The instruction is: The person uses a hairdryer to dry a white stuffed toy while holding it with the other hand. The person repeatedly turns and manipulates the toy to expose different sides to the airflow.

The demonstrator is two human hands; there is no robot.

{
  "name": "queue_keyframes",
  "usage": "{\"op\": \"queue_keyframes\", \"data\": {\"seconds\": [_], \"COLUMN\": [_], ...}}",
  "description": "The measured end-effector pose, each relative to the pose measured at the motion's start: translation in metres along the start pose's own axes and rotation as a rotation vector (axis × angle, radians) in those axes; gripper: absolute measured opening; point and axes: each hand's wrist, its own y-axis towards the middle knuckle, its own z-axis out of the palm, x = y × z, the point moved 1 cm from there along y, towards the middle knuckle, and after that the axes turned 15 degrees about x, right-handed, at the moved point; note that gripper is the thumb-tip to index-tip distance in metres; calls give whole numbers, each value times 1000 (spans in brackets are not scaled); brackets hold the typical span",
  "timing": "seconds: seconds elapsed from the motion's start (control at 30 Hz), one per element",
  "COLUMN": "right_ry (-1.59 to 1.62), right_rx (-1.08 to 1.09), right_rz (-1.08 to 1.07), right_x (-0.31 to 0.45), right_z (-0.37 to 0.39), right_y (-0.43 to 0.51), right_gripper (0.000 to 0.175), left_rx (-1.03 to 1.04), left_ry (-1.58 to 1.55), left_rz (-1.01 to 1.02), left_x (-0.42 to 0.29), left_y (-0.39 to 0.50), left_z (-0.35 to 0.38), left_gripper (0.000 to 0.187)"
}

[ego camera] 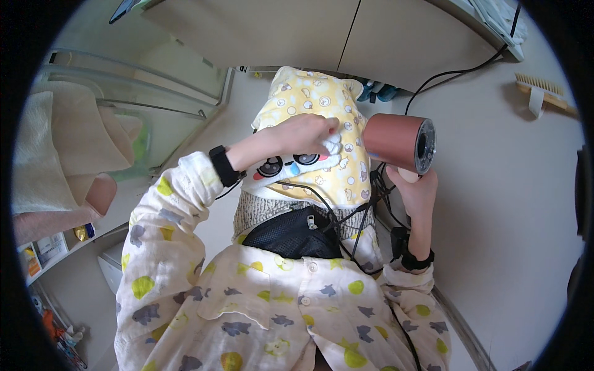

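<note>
My right hand (417, 190) grips the handle of a metallic copper-red hair dryer (392, 141). Its round rear intake faces right and its barrel points left, towards the cloth. My left hand (304, 133) pinches the upper right part of a white plush piece (283, 172) between thumb and fingers. The plush bears a cartoon face with large dark eyes, pink cheeks and a blue drop; my hand hides part of it. Beneath it a yellow cloth (325, 185) with small printed animals is spread across my lap.
Black cables (380, 185) tangle beside my right wrist and lap. One cord (445, 74) climbs to the counter at upper right. Cabinet doors (287, 35) stand ahead. A wooden brush (545, 95) hangs at right; towels (69, 148) hang at left. A black mesh pouch (294, 234) sits at my waist.
</note>
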Motion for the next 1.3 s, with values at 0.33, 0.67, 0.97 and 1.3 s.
{"op": "queue_keyframes", "data": {"seconds": [0.33,0.67,0.97,1.3], "right_ry": [0,80,212,224], "right_rx": [-16,-10,-58,-94], "right_rz": [-1,-22,-193,-220], "right_x": [-7,-2,11,7], "right_z": [-2,-6,-13,-15], "right_y": [0,-3,-11,-13], "right_gripper": [29,35,29,30], "left_rx": [-211,-262,-812,-355], "left_ry": [348,83,-1021,-893], "left_rz": [113,-15,114,187], "left_x": [-1,-8,-24,-5], "left_y": [-2,-15,-93,-87], "left_z": [23,5,-69,-5], "left_gripper": [28,29,22,19]}}
